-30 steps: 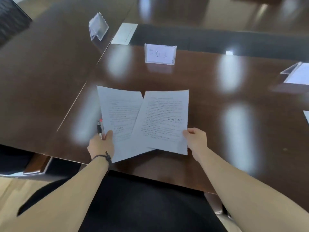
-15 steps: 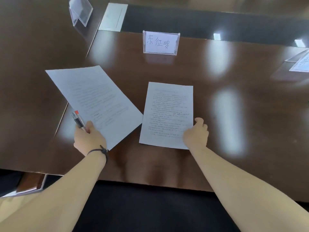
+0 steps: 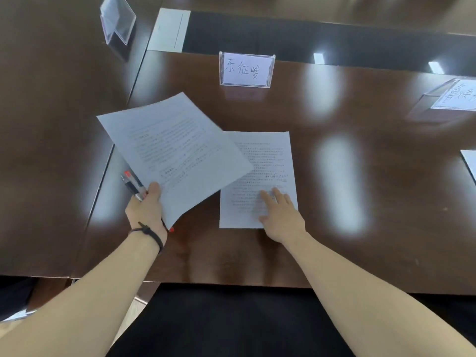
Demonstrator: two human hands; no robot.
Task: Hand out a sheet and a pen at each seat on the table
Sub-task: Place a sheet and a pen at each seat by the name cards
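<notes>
A printed sheet (image 3: 268, 161) lies flat on the dark wooden table (image 3: 347, 228), in front of a clear name card holder (image 3: 246, 69). My right hand (image 3: 279, 212) rests on the sheet's lower right part with straight fingers. My left hand (image 3: 145, 207) grips a stack of sheets (image 3: 170, 150) together with several pens (image 3: 132, 185), red and black, held above the table to the left. The stack's right corner overlaps the flat sheet's upper left.
A second name card holder (image 3: 117, 19) stands at the far left, a third (image 3: 453, 97) at the right edge. Another sheet (image 3: 470, 161) shows at the right border. A white sheet (image 3: 170, 29) lies at the back. A dark chair seat (image 3: 231, 323) sits below the table edge.
My right hand has let go of the sheet's corner and now lies flat on it. My left hand has swung the stack rightward, over the flat sheet's corner.
</notes>
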